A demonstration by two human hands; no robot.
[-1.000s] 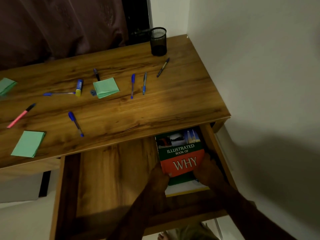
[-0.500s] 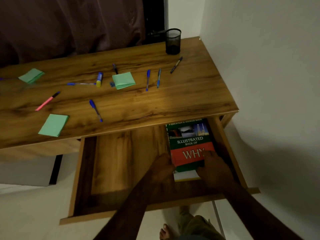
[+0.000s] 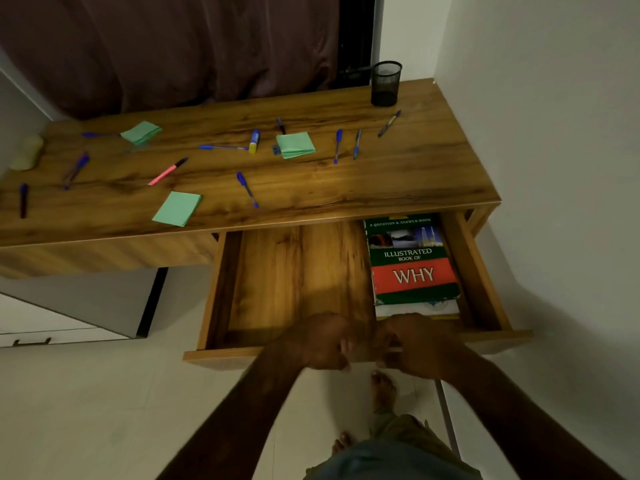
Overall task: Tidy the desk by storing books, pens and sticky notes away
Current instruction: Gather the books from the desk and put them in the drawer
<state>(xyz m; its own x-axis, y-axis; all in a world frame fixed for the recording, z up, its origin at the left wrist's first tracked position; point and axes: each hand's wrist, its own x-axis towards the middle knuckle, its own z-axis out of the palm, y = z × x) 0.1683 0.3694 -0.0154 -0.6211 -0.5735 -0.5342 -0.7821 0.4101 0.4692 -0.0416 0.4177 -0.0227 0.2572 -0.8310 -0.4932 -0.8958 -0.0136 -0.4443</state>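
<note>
The open drawer (image 3: 298,271) under the wooden desk (image 3: 398,181) holds a green and red book (image 3: 412,261) titled "Illustrated Book of Why" on its right side, lying on a white book (image 3: 415,309). My left hand (image 3: 320,342) and my right hand (image 3: 414,346) are side by side at the drawer's front edge, fingers curled over it, clear of the books. Several pens lie on the desk, among them a blue pen (image 3: 247,189) and a pink pen (image 3: 167,171). Three green sticky note pads (image 3: 295,144) (image 3: 177,208) (image 3: 141,132) lie among them.
A black mesh pen holder (image 3: 385,83) stands at the desk's back right corner. A yellow-capped marker (image 3: 254,141) lies mid-desk. A white wall runs along the right, a dark curtain (image 3: 194,46) hangs behind. The drawer's left part is bare wood. My feet are on the floor below.
Both hands let go of the book and drew back to the drawer's front edge. The book now lies flat in the drawer. The view pulled back, and more of the desk's left side shows.
</note>
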